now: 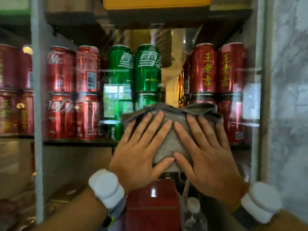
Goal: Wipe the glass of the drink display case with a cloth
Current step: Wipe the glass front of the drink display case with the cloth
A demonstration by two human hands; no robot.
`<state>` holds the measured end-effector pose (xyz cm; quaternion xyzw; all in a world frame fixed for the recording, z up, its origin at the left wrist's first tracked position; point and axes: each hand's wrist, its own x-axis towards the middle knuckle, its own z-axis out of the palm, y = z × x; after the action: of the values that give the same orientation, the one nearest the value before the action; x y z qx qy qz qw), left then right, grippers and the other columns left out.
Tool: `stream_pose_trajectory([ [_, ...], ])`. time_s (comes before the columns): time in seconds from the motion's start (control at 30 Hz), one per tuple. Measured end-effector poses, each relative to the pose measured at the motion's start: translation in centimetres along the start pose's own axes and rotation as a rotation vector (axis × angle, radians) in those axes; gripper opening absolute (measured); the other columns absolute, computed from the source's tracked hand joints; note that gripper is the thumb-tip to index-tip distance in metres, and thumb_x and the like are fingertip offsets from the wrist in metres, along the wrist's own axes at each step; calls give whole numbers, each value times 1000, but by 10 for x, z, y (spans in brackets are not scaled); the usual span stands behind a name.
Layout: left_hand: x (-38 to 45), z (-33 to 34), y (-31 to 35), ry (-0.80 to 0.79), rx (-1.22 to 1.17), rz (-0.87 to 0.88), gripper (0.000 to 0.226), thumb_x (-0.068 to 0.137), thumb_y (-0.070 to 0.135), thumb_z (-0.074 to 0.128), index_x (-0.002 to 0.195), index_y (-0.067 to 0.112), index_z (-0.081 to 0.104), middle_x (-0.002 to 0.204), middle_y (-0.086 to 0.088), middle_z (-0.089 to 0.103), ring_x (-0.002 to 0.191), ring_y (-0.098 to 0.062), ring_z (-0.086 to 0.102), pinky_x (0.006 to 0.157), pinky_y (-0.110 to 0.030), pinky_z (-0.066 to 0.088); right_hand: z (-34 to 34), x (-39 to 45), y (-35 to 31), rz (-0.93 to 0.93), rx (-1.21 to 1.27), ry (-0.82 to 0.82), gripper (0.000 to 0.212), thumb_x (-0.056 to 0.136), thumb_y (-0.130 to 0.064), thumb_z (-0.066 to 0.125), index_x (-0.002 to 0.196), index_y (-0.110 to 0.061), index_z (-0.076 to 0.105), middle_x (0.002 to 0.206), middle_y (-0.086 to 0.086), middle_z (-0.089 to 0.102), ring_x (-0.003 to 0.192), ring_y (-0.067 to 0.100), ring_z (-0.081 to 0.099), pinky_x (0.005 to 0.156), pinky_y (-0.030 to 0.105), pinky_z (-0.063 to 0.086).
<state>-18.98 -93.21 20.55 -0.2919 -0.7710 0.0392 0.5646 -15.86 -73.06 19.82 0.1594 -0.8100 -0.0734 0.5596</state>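
A grey cloth (173, 140) is pressed flat against the glass front (93, 164) of the drink display case, low in the middle of the pane. My left hand (140, 150) lies spread on the cloth's left part. My right hand (205, 150) lies spread on its right part. The index fingers and thumbs almost meet. The cloth's top edge bunches up above my fingertips. Both wrists carry white bands. The glass shows streaks and reflections.
Behind the glass stand stacked red cola cans (73, 92), green soda cans (133, 69) and red herbal tea cans (216, 80) on a dark shelf (80, 143). A grey frame post (37, 114) is at left, a marbled wall (290, 97) at right. A red box (151, 205) and a plastic bottle (193, 215) sit below.
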Motion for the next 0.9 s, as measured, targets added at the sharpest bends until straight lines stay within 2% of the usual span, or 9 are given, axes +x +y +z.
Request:
stream_pose_trajectory([
  [0.13, -59, 17, 14, -69, -53, -2, 76, 88, 65, 41, 150, 27, 20, 158, 2, 16, 148, -17, 10, 116, -43, 14, 20, -52, -27, -1, 39, -49, 66, 91, -57, 40, 149, -31, 26, 156, -1, 22, 143, 24, 26, 119, 50, 7],
  [0.27, -86, 21, 15, -129, -86, 3, 77, 87, 66, 44, 149, 27, 21, 157, 4, 19, 148, -14, 8, 116, -38, 13, 26, -73, -40, 12, 78, -117, 66, 88, -58, 42, 148, -33, 29, 154, -2, 27, 140, 24, 31, 115, 54, 15],
  [0.33, -90, 20, 12, -128, -98, 8, 77, 86, 66, 46, 149, 27, 23, 156, 3, 22, 147, -13, 11, 116, -36, 13, 26, -74, -45, 28, 84, -134, 65, 89, -57, 42, 147, -33, 29, 154, -1, 28, 141, 23, 29, 113, 55, 19],
  [0.53, -90, 16, -10, -85, -82, 16, 77, 85, 66, 47, 147, 23, 31, 155, 0, 27, 145, -18, 21, 115, -39, 18, 24, -56, -58, 19, 111, -135, 63, 91, -56, 42, 148, -34, 30, 156, -3, 25, 145, 20, 23, 116, 51, 15],
  [0.63, -91, 10, -35, -55, -43, 6, 79, 84, 66, 48, 147, 22, 30, 155, -2, 27, 146, -19, 20, 116, -41, 15, 25, -35, -76, 20, 143, -147, 63, 92, -56, 43, 149, -34, 28, 158, -4, 25, 147, 19, 18, 118, 51, 13],
  [0.9, -120, -5, -119, -33, 79, -14, 83, 85, 65, 45, 150, 21, 19, 152, -11, 32, 145, -26, 22, 115, -51, 21, 35, 15, -148, -14, 233, -138, 64, 92, -52, 42, 150, -31, 26, 159, -3, 24, 147, 19, 16, 119, 49, 9],
])
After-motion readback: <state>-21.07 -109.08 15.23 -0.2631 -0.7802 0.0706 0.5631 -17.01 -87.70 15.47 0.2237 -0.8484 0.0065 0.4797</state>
